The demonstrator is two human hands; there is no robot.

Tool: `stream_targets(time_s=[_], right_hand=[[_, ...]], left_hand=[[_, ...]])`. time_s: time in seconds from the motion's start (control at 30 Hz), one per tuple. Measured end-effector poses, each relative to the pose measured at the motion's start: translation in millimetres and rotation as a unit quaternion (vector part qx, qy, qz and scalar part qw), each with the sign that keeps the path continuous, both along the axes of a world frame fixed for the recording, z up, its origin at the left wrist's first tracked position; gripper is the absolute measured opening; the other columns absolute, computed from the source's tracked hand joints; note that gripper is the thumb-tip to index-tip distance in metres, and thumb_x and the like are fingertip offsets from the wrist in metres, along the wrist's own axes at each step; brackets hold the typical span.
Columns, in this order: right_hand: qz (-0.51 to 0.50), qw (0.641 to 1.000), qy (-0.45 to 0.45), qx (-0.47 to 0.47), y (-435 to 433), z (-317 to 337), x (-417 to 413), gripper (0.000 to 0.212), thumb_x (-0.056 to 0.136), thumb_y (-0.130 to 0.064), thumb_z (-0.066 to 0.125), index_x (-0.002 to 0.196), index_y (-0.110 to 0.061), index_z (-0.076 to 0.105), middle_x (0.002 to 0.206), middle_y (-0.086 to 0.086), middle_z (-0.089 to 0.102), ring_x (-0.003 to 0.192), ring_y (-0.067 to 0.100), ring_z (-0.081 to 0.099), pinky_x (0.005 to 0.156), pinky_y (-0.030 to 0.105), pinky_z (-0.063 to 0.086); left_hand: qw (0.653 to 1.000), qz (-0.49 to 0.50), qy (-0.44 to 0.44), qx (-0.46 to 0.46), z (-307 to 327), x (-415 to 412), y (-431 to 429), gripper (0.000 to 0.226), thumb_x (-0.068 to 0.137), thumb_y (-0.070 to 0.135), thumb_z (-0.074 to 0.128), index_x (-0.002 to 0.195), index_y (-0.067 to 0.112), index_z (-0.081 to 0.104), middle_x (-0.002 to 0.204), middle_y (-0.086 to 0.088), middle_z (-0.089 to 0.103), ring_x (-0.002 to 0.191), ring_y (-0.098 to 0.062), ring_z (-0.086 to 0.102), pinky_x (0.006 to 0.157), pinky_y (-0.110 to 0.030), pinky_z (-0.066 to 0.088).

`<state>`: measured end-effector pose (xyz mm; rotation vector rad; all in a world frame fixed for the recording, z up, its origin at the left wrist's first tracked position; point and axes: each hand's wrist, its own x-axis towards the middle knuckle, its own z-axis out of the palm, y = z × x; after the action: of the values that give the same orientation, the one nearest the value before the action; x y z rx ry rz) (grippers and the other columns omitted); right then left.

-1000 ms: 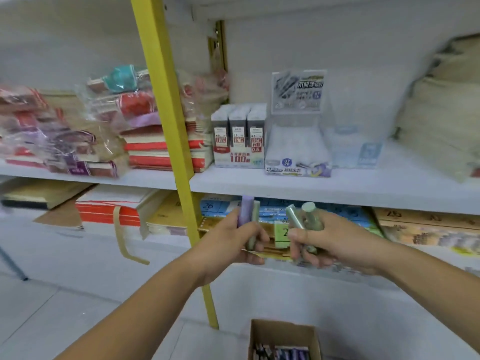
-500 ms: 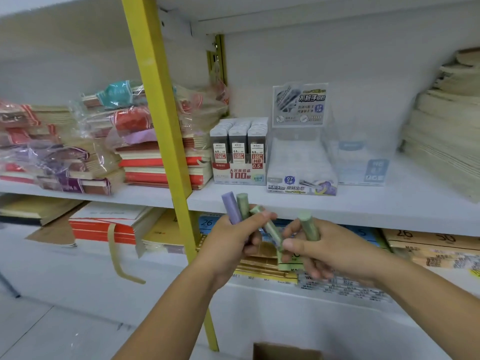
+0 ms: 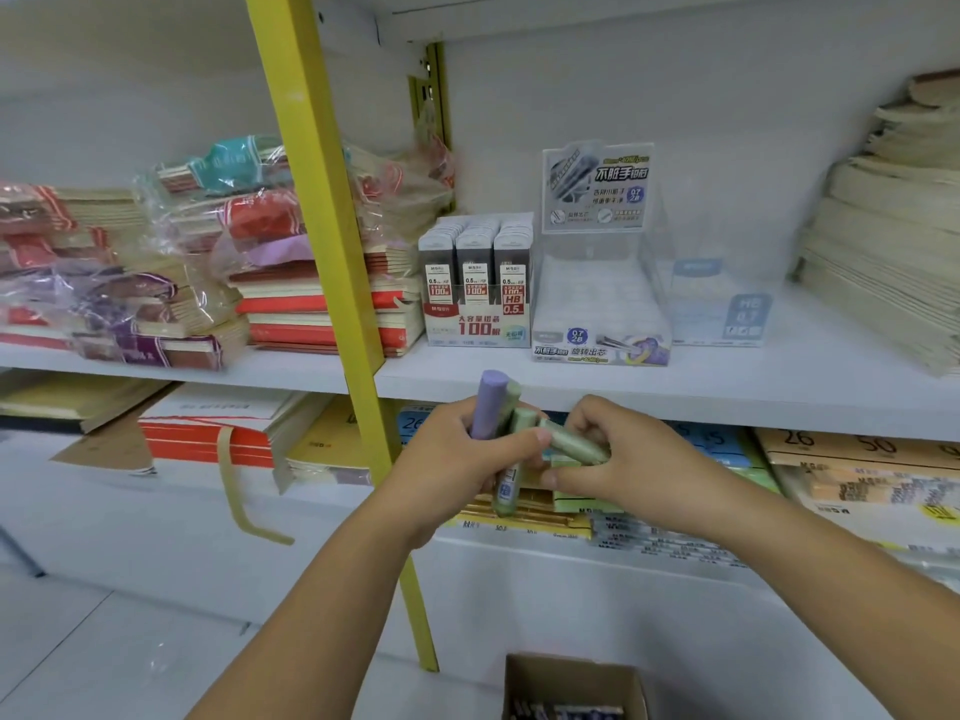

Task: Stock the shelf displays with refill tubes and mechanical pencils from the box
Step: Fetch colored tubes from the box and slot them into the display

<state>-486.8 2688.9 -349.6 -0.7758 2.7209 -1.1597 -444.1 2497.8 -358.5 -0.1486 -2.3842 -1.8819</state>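
My left hand (image 3: 462,462) grips a small bundle of refill tubes, a purple tube (image 3: 487,402) standing up beside pale green ones (image 3: 511,459). Close on its right, my right hand (image 3: 618,457) pinches one green tube (image 3: 574,443) that lies slanted against the bundle. Both hands hover just below the front edge of the middle shelf (image 3: 675,392). On that shelf stand a clear display case (image 3: 597,304) with a printed header card, a grey display of 0.5 lead refills (image 3: 475,283) and a second clear case (image 3: 719,304). The cardboard box (image 3: 571,685) sits on the floor below.
A yellow upright post (image 3: 322,252) runs down just left of my hands. Wrapped notebook stacks (image 3: 182,262) fill the shelf's left part, and paper stacks (image 3: 883,226) its right end. The lower shelf holds paper pads (image 3: 831,459) and notebooks.
My hands have come together, and the right hand's green tube now lies against the left hand's bundle. The view has tilted up, so the shelf displays sit lower and nearer.
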Motion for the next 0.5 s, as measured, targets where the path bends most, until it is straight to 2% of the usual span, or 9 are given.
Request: stream_targets(time_s=[0.07, 0.13, 0.23, 0.3, 0.37, 0.43, 0.5], right_hand=[[0.02, 0.998, -0.025, -0.06, 2, 3, 0, 0.027, 0.073, -0.041, 0.078, 0.085, -0.036, 0.055, 0.074, -0.017, 0.063, 0.056, -0.005, 0.052, 0.049, 0.01, 0.038], [0.03, 0.983, -0.085, -0.158, 5, 6, -1, 0.023, 0.079, -0.027, 0.076, 0.096, -0.032, 0.062, 0.086, -0.012, 0.068, 0.063, 0.001, 0.06, 0.056, 0.015, 0.046], [0.012, 0.935, -0.155, -0.318, 7, 10, -3, 0.025, 0.086, -0.009, 0.068, 0.108, -0.016, 0.062, 0.086, 0.003, 0.073, 0.073, 0.017, 0.067, 0.066, 0.025, 0.053], [0.0, 0.899, -0.161, -0.407, 4, 14, -5, 0.028, 0.084, -0.008, 0.067, 0.11, -0.01, 0.059, 0.088, 0.008, 0.074, 0.079, 0.021, 0.07, 0.069, 0.027, 0.054], [-0.02, 0.903, -0.092, -0.419, 0, 23, -10, 0.027, 0.082, -0.013, 0.069, 0.108, -0.016, 0.062, 0.092, 0.005, 0.074, 0.081, 0.018, 0.072, 0.068, 0.027, 0.054], [-0.04, 0.92, 0.041, -0.388, -3, 39, -20, 0.025, 0.086, -0.016, 0.068, 0.104, -0.033, 0.064, 0.094, -0.006, 0.073, 0.082, 0.011, 0.071, 0.067, 0.021, 0.055], [-0.044, 0.918, 0.167, -0.357, -3, 58, -32, 0.031, 0.089, -0.019, 0.066, 0.101, -0.046, 0.061, 0.095, -0.016, 0.069, 0.085, 0.004, 0.066, 0.072, 0.015, 0.052]], left_hand=[[1.0, 0.014, -0.002, 0.011, 0, -1, -4, 0.015, 0.084, 0.035, 0.074, 0.094, 0.024, 0.077, 0.067, 0.009, 0.069, 0.05, -0.004, 0.045, 0.05, -0.016, 0.04], [0.999, 0.026, -0.012, 0.032, 1, -2, -7, 0.016, 0.084, 0.037, 0.074, 0.096, 0.026, 0.077, 0.075, 0.005, 0.072, 0.052, -0.005, 0.044, 0.052, -0.02, 0.042], [0.997, 0.034, -0.019, 0.066, -1, -4, -10, 0.015, 0.085, 0.038, 0.075, 0.09, 0.024, 0.076, 0.078, 0.003, 0.073, 0.052, -0.006, 0.044, 0.053, -0.02, 0.042], [0.996, 0.029, -0.02, 0.08, -1, -6, -8, 0.014, 0.084, 0.04, 0.075, 0.089, 0.026, 0.076, 0.079, 0.004, 0.074, 0.053, -0.006, 0.045, 0.054, -0.019, 0.044], [0.995, 0.037, -0.02, 0.085, 0, -10, -2, 0.016, 0.084, 0.045, 0.074, 0.087, 0.029, 0.076, 0.078, 0.008, 0.074, 0.053, -0.003, 0.048, 0.056, -0.019, 0.048], [0.993, 0.068, -0.011, 0.095, 4, -17, 2, 0.022, 0.085, 0.049, 0.072, 0.084, 0.027, 0.077, 0.069, 0.014, 0.07, 0.05, 0.0, 0.049, 0.055, -0.017, 0.049], [0.988, 0.103, 0.001, 0.117, 8, -24, 3, 0.027, 0.086, 0.05, 0.07, 0.08, 0.024, 0.076, 0.064, 0.015, 0.068, 0.048, -0.001, 0.048, 0.051, -0.016, 0.046]])
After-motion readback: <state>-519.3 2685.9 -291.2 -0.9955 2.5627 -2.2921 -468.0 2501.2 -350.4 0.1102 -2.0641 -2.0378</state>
